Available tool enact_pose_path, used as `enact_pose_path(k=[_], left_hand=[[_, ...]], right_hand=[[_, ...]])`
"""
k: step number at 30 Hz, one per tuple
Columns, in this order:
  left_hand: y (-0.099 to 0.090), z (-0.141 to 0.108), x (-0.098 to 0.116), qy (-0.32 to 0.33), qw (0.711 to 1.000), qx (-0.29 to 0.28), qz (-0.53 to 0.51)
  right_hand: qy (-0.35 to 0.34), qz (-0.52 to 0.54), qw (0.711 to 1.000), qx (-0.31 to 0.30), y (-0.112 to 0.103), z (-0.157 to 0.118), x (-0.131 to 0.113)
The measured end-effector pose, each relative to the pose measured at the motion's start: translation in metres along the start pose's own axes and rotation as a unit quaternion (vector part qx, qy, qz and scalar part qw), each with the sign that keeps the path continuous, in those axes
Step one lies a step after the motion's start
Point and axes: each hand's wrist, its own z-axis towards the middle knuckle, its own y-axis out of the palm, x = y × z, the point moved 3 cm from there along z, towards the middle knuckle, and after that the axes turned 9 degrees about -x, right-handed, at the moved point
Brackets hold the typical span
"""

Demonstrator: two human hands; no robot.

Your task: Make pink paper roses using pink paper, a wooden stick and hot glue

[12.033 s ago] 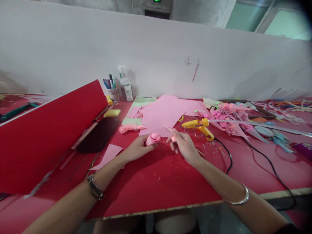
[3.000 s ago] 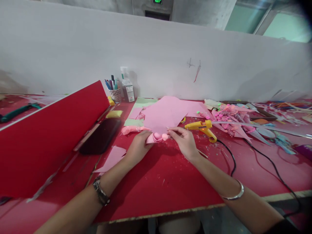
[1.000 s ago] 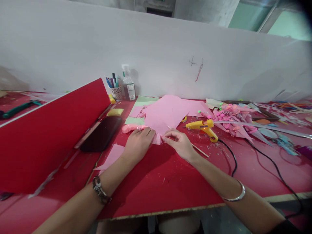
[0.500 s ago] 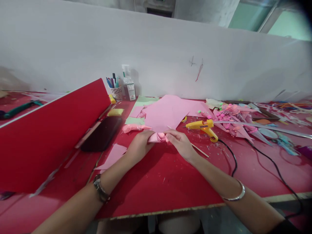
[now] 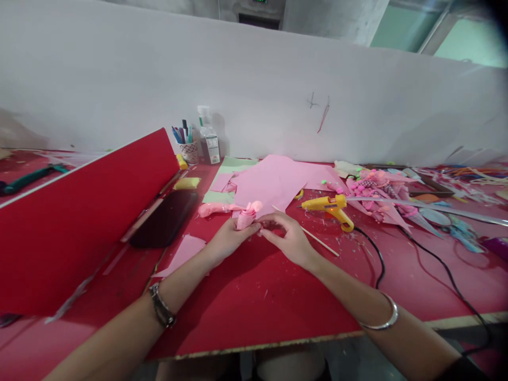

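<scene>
Centre frame, the left hand wraps the rolled pink paper, its base lost in that grasp, the right hand curls beside it, any pinch impossible to tell, and a dark sleeve cuts off lower right.

With my left hand I am now pointing the rolled pink paper upward above the fingers; 0.5 s ago it was facing the right ones. The pink ball, which I was pinching 12 s ago, is now sitting at the roll's mouth, above my right hand's fingertips. Those are now meeting near the left thumb, and more stick is showing behind them.
</scene>
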Motion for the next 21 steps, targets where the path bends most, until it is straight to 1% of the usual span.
enact_pose_path(k=[5,9,13,18,21], left_hand=[[0.000,0.001,-0.005,0.003,0.999,-0.028,-0.017],[0.000,0.001,-0.004,0.001,1.000,-0.022,-0.010],[0.001,0.001,-0.003,0.003,1.000,-0.006,-0.002],[0.001,0.002,-0.005,0.018,0.999,-0.027,-0.039],[0.001,0.004,-0.006,0.029,0.998,-0.035,-0.040]], right_hand=[[-0.029,-0.059,0.998,0.011,-0.004,-0.001,-0.006],[-0.047,-0.078,0.996,-0.006,-0.004,-0.001,-0.009],[-0.056,-0.078,0.995,-0.018,-0.002,-0.002,-0.010],[-0.060,-0.064,0.996,0.002,-0.003,-0.003,-0.012],[-0.062,-0.065,0.996,0.011,-0.003,-0.003,-0.013]])
